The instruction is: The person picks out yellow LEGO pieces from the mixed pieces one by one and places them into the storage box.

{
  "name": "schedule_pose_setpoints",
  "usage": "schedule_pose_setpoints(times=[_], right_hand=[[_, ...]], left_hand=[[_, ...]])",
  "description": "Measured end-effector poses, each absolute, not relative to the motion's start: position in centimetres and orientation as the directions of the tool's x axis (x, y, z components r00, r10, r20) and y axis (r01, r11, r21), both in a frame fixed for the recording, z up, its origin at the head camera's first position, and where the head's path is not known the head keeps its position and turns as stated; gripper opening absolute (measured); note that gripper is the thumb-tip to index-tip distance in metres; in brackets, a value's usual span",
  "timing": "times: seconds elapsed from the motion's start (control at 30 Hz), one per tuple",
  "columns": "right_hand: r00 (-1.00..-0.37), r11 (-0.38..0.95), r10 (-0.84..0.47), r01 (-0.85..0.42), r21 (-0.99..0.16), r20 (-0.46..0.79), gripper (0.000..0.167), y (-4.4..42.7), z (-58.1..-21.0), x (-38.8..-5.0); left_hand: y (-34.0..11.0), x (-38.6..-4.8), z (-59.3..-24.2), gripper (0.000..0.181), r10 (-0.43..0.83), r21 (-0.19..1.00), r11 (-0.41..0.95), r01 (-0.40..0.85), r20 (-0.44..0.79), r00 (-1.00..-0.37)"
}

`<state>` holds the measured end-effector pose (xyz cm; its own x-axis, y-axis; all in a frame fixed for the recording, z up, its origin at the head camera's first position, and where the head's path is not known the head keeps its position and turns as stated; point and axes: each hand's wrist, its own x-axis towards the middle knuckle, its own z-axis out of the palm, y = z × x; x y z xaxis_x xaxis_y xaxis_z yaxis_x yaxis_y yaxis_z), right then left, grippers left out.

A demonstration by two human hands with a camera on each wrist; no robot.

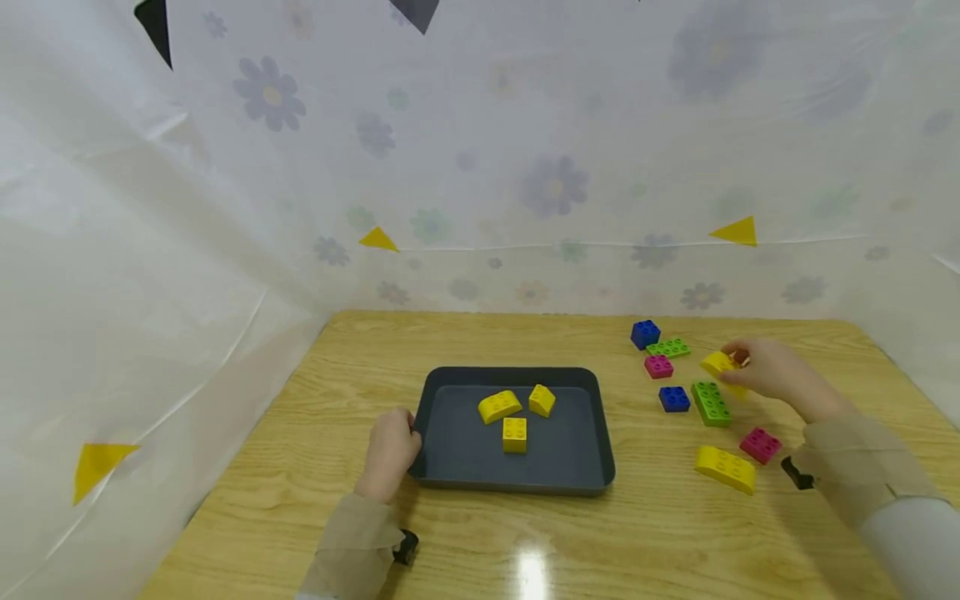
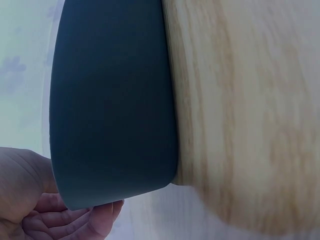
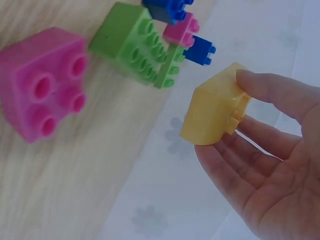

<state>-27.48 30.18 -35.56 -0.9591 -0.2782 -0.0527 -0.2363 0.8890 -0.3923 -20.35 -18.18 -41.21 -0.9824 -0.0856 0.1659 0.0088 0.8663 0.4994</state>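
The dark grey tray (image 1: 517, 487) holds three yellow blocks: a curved one (image 1: 499, 407), a small wedge-like one (image 1: 542, 400) and a square one (image 1: 514, 435). At the tray's left side, my left hand (image 1: 390, 450) grips its rim; the left wrist view shows fingers curled under the tray wall (image 2: 115, 110). On the right, my right hand (image 1: 772, 377) pinches a yellow block (image 1: 718, 364) between thumb and fingers. That block (image 3: 215, 107) appears in the right wrist view with its studs toward the palm of the hand (image 3: 280, 155).
Right of the tray lie blue blocks (image 1: 646, 334) (image 1: 674, 399), green blocks (image 1: 669, 348) (image 1: 711, 404), pink blocks (image 1: 658, 367) (image 1: 761, 446) and a curved yellow block (image 1: 725, 469). A flower-patterned sheet (image 1: 487, 167) hangs behind the table (image 1: 300, 442).
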Motion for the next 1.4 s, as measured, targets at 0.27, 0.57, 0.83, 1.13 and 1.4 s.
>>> schedule_pose_setpoints(times=[0.27, 0.57, 0.83, 1.13, 1.4], right_hand=[[-0.945, 0.875, -0.326, -0.287, -0.391, -0.037, 0.049, 27.5, -34.2, -28.2], [-0.922, 0.859, -0.386, -0.351, -0.372, -0.022, 0.048, 23.5, -32.5, -28.4], [-0.89, 0.825, -0.456, -0.425, -0.373, 0.006, 0.043, 20.2, -31.7, -28.1], [-0.845, 0.777, -0.535, -0.497, -0.387, 0.011, 0.041, 17.0, -32.0, -27.6], [-0.79, 0.741, -0.613, -0.577, -0.343, 0.004, 0.038, 14.2, -33.0, -27.1]], left_hand=[[-18.2, -20.4, -41.3, 0.022, -0.087, 0.496, 0.868, 0.012, 0.177, -0.98], [-18.2, -20.4, -41.3, 0.023, -0.088, 0.5, 0.866, 0.012, 0.176, -0.98], [-18.3, -20.4, -41.4, 0.018, -0.084, 0.492, 0.87, 0.016, 0.179, -0.98], [-18.3, -20.4, -41.3, 0.012, -0.091, 0.488, 0.873, 0.005, 0.172, -0.981], [-18.4, -20.3, -41.4, 0.011, -0.088, 0.495, 0.869, 0.013, 0.179, -0.98]])
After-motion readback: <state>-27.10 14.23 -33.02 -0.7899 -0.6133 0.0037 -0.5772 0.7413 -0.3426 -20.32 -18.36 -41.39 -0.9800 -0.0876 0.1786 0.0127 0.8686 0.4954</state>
